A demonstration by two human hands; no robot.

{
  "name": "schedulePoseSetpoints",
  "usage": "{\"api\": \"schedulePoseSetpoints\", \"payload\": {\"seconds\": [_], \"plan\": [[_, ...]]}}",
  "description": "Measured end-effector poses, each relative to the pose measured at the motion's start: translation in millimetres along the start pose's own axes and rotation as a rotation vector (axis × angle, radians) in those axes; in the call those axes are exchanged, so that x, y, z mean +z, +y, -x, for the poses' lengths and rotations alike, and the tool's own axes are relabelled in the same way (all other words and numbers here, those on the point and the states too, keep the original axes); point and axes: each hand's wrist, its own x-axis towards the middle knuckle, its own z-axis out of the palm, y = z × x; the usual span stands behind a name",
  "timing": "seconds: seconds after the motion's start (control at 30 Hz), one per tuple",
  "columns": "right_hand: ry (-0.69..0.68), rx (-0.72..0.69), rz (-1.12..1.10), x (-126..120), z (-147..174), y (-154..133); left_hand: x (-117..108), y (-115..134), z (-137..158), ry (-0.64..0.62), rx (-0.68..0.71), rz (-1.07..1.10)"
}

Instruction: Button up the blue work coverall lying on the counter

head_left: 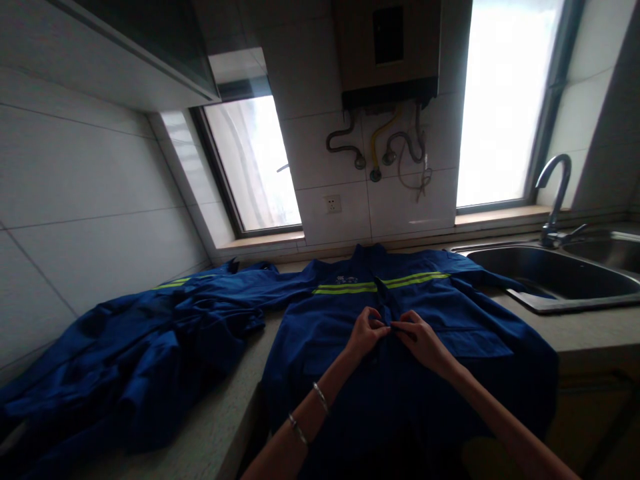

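A blue work jacket with yellow-green chest stripes lies spread on the counter, its collar toward the wall and its lower part hanging over the front edge. My left hand pinches the jacket's front placket at mid-chest, fingers closed on the cloth. Close beside it, my right hand grips the other side of the same placket, the fingertips of both hands nearly touching. Whether a button sits between the fingers is too dark and small to tell. Two silvery bangles circle my left forearm.
More blue clothing with a matching stripe lies bunched on the left counter. One jacket sleeve reaches the sink at right, under a tall faucet. A water heater with pipes hangs on the tiled wall between two windows.
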Motion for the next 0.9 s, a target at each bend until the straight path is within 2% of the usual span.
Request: {"api": "schedulePoseSetpoints", "payload": {"seconds": [0.27, 0.5, 0.73, 0.9], "plan": [[-0.029, 0.110, -0.239, 1, -2, 5, -1, 4, 2, 0.001, -0.028, 0.019], [-0.023, 0.081, -0.197, -1, 0, 2, 2, 5, 6, -0.004, 0.035, -0.046], [-0.016, 0.152, -0.205, -2, -6, 0, 2, 2, 3, -0.004, 0.067, -0.028], [-0.141, 0.251, -0.284, -10, -15, 5, 3, -3, 0, -0.018, 0.063, -0.001]]}}
